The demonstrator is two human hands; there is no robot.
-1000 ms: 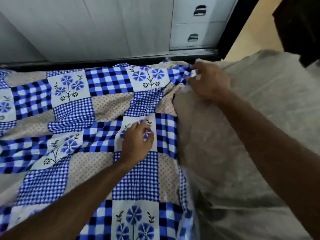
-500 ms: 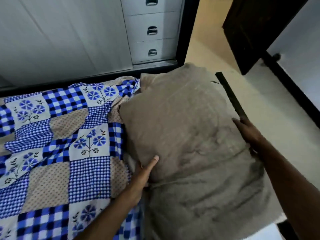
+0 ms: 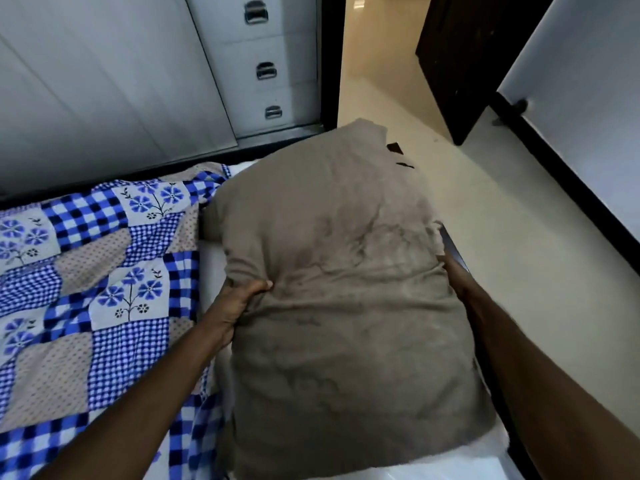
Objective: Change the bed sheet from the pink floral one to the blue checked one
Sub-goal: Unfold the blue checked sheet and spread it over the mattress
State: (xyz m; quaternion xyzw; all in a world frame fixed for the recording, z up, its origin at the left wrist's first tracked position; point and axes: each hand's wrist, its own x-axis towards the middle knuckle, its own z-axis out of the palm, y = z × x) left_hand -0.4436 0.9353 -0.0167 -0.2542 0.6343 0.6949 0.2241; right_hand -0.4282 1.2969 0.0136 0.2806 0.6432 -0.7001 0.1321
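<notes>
Two grips on one brown pillow (image 3: pixel 346 289), blue checked sheet (image 3: pixel 104 271) lying left of it.
Left grip (image 3: pixel 239 306) clenched on the pillow's left edge, thumb on top and fabric bunched under it. Right grip (image 3: pixel 457 275) is against the pillow's right edge with its fingers hidden behind the fabric; can't tell if it's grasping or just pressing. The sheet covers the left part of the bed, its right edge rumpled just beside the pillow, with a strip of bare white mattress (image 3: pixel 211 268) showing between them. Grey drawers (image 3: pixel 266 71) stand behind the bed, pale floor (image 3: pixel 485 220) to the right.
</notes>
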